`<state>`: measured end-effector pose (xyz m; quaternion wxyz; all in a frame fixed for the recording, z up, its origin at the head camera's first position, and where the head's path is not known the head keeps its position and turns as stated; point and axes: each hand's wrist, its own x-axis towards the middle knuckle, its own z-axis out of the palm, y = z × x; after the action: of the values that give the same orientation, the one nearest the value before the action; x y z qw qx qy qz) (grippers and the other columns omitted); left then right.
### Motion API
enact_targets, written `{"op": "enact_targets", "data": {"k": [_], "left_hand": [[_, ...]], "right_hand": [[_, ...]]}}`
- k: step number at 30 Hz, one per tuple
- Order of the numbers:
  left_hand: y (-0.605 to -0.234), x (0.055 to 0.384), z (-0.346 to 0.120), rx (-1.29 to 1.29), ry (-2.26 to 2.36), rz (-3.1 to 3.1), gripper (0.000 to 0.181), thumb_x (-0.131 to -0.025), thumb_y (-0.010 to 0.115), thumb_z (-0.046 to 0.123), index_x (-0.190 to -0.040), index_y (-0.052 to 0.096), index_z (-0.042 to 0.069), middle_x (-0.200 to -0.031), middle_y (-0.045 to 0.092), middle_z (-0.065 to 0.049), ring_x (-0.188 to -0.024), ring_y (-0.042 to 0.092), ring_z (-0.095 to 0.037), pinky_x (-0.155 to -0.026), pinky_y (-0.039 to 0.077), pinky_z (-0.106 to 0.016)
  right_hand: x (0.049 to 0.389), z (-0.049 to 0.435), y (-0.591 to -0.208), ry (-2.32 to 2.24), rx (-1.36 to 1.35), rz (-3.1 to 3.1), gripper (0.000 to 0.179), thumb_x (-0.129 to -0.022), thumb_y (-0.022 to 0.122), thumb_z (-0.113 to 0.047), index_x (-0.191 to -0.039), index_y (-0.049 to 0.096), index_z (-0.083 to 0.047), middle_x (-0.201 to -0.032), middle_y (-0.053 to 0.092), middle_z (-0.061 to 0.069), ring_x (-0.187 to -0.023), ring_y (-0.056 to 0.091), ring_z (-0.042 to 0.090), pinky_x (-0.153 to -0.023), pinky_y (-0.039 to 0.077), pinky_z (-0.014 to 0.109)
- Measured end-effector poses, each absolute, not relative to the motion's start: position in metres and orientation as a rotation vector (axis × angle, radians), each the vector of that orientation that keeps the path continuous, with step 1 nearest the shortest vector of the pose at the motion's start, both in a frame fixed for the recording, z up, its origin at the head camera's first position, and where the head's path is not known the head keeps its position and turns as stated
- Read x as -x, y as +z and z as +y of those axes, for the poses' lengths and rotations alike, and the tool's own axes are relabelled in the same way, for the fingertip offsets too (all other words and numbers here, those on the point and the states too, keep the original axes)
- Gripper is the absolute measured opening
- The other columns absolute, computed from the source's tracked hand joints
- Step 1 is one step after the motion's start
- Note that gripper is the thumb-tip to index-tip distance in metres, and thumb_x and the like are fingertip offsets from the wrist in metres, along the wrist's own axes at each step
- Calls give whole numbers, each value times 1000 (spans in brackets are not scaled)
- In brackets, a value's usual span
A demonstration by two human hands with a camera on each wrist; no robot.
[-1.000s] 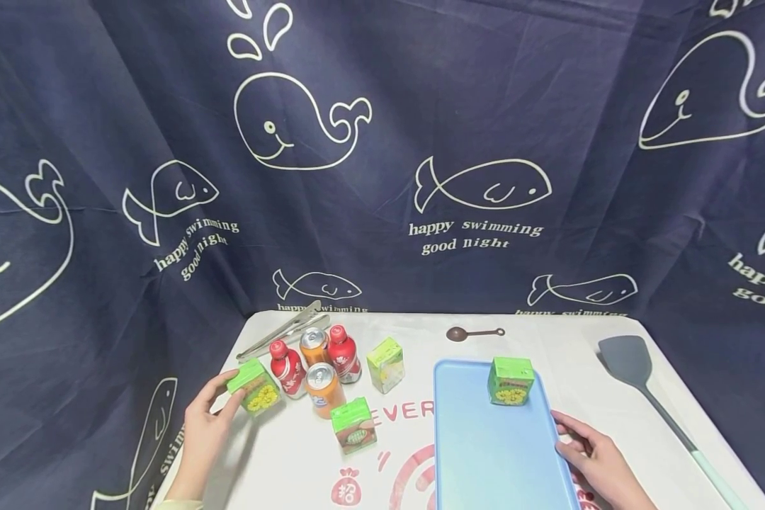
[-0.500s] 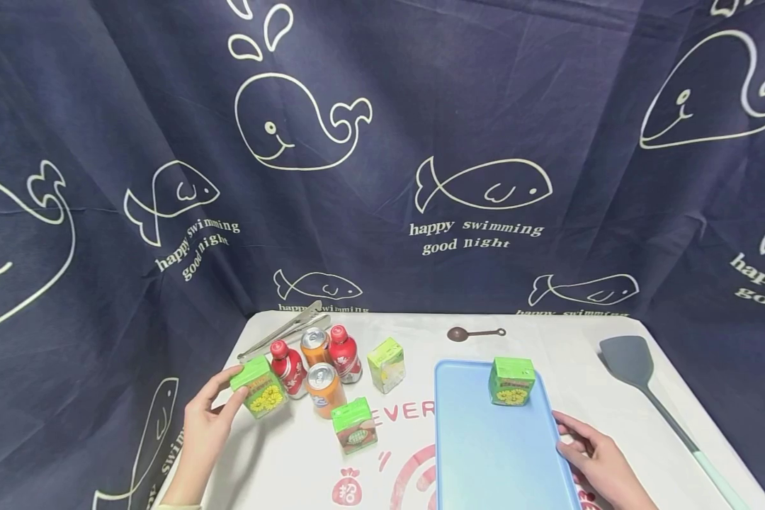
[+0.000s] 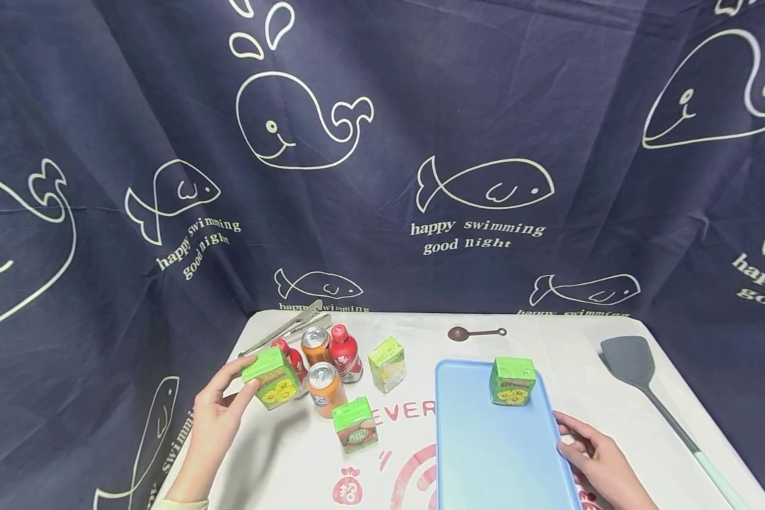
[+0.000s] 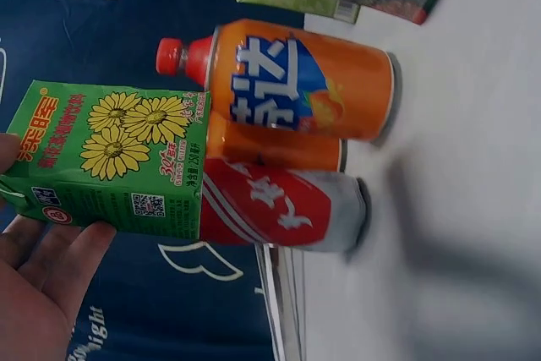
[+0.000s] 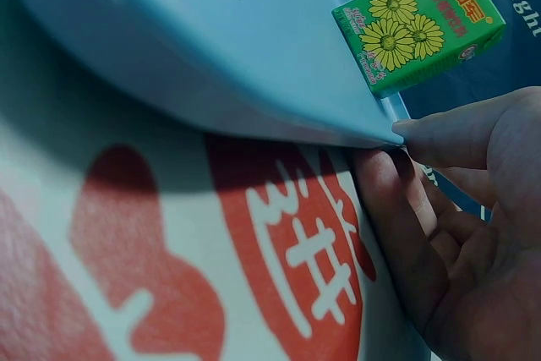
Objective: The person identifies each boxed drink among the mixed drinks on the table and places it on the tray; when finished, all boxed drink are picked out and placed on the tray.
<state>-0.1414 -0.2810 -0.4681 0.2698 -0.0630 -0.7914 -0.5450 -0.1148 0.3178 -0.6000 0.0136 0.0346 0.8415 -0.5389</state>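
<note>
I watch left hand (image 3: 217, 413) pinch green carton (image 3: 277, 388); red bottle (image 3: 296, 362) at two o'clock could topple if carton swings. Right hand (image 3: 594, 455) pinches tray (image 3: 487, 450).

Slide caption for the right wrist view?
Right hand pinches the edge of a blue tray bearing a green carton printed with yellow flowers.

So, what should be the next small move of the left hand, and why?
Probably the left hand should carry its flowered carton toward the blue tray, clear of the front orange can, which stands between: it grips the carton, a matching carton stands on the tray, and the right hand holds the tray's edge.
</note>
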Motion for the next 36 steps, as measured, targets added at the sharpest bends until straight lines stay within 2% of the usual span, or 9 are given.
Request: {"op": "enact_targets", "data": {"k": [8, 14, 19, 28, 36], "left_hand": [[-461, 143, -266, 325, -1527, -2078, 39, -91, 69, -17, -128, 68, -5, -128, 67, -23, -112, 65, -9, -76, 61, -20], [-462, 144, -255, 423, -1530, -2069, 41, -90, 68, -19, -129, 66, -9, -128, 65, -25, -114, 64, -10, -77, 61, -20], [-459, 143, -243, 438, -1569, -2085, 40, -91, 68, -17, -129, 66, -7, -130, 63, -27, -118, 63, -12, -77, 62, -22], [-458, 142, -228, 529, -1548, -2079, 41, -90, 69, -17, -129, 67, -5, -129, 65, -24, -109, 61, -14, -75, 62, -22], [-461, 142, -214, 528, -1566, -2140, 41, -92, 71, -12, -129, 69, 3, -131, 66, -16, -116, 62, -10, -79, 62, -25]], "right_hand": [[114, 316, -600, -1709, -95, 2626, 53, -98, 69, 0, -145, 49, 13, -109, 67, 12, -76, 65, 11, -59, 58, 30], [115, 317, -597, -1652, -167, 2573, 57, -99, 68, -3, -150, 45, 11, -115, 65, 14, -80, 65, 11, -65, 61, 30], [115, 317, -596, -1629, -163, 2591, 56, -100, 68, -3, -149, 46, 11, -114, 65, 13, -79, 65, 11, -64, 60, 29], [118, 317, -596, -1589, -186, 2582, 58, -101, 67, -5, -151, 43, 11, -120, 65, 15, -83, 64, 11, -69, 60, 28], [116, 318, -595, -1592, -181, 2594, 58, -100, 69, -5, -150, 45, 11, -118, 65, 14, -81, 63, 10, -68, 59, 27]]}}
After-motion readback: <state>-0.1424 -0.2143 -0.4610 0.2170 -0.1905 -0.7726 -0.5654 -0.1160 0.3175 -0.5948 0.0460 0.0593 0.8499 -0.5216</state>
